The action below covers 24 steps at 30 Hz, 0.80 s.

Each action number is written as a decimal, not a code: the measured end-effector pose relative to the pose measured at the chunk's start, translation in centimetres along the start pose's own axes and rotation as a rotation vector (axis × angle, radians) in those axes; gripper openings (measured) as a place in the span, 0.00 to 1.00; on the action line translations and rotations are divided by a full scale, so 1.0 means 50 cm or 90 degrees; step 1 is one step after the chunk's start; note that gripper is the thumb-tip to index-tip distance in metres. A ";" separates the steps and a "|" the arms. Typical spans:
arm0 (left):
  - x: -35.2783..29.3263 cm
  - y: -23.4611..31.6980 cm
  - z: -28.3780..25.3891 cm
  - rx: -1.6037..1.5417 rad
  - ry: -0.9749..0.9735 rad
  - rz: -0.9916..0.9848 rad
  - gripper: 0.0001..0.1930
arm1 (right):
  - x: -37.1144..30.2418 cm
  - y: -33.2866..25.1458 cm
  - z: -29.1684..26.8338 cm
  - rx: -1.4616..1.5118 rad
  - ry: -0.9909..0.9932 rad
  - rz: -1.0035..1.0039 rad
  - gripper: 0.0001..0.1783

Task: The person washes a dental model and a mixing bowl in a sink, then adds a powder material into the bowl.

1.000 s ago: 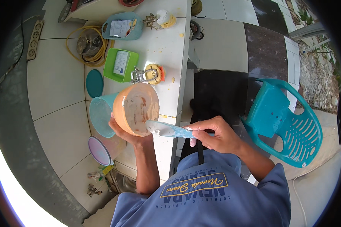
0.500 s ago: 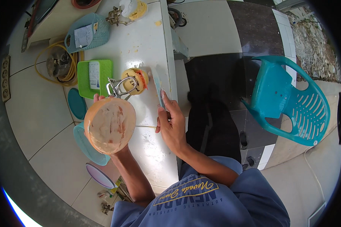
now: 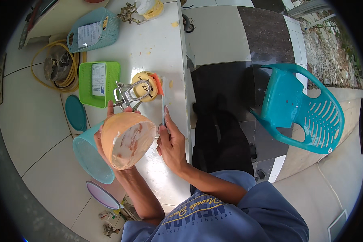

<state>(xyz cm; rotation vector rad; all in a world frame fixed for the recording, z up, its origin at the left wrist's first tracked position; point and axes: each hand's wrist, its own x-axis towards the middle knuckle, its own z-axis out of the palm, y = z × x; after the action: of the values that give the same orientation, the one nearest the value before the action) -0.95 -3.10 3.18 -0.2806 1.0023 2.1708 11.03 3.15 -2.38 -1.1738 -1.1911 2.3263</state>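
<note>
My left hand [image 3: 99, 141] is closed round an orange rubber mixing bowl [image 3: 109, 139], tilted with its mouth towards my right hand. Pale residue and reddish streaks coat the inside. In my right hand [image 3: 172, 146] is a thin spatula [image 3: 164, 115], its blade pointing away from me. The blade's far end lies close beside a red strip [image 3: 157, 83]; whether they touch I cannot tell. That strip sits on the edge of a round yellow plaster cast [image 3: 140, 82] with dark handwriting. A metal dental articulator [image 3: 126, 96] is against the cast, just beyond the bowl.
Left of the articulator stands a green basket [image 3: 84, 86], with a blue basket [image 3: 105, 38] behind it. A teal lid [image 3: 76, 113] and a turquoise tub [image 3: 88, 155] lie nearer. Another articulator [image 3: 128, 13] is at the far end. Right of the white table [image 3: 149, 48] stands a teal chair [image 3: 286, 101].
The bowl has moved right and turned its mouth towards my right hand. My right hand has come slightly nearer and left, with the spatula more upright in the picture. The whole view shifted a little.
</note>
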 end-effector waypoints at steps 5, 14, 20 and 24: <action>0.003 0.003 -0.022 -0.045 -0.013 0.016 0.38 | -0.039 -0.008 -0.042 0.182 -0.019 0.088 0.29; -0.011 -0.021 -0.021 0.022 0.040 0.060 0.39 | -0.042 0.008 0.020 0.260 -0.031 0.044 0.29; -0.019 -0.027 -0.034 0.010 0.037 0.068 0.43 | 0.034 -0.079 -0.123 -0.085 -0.010 -0.047 0.26; -0.014 -0.034 -0.043 -0.078 -0.004 0.053 0.40 | 0.084 -0.128 -0.128 -0.221 -0.074 0.007 0.26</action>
<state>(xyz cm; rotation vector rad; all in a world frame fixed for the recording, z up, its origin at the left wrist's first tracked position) 0.49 -4.28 1.08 -0.2933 0.8932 2.3106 12.57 13.00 -1.79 -1.1614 -1.6862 2.2835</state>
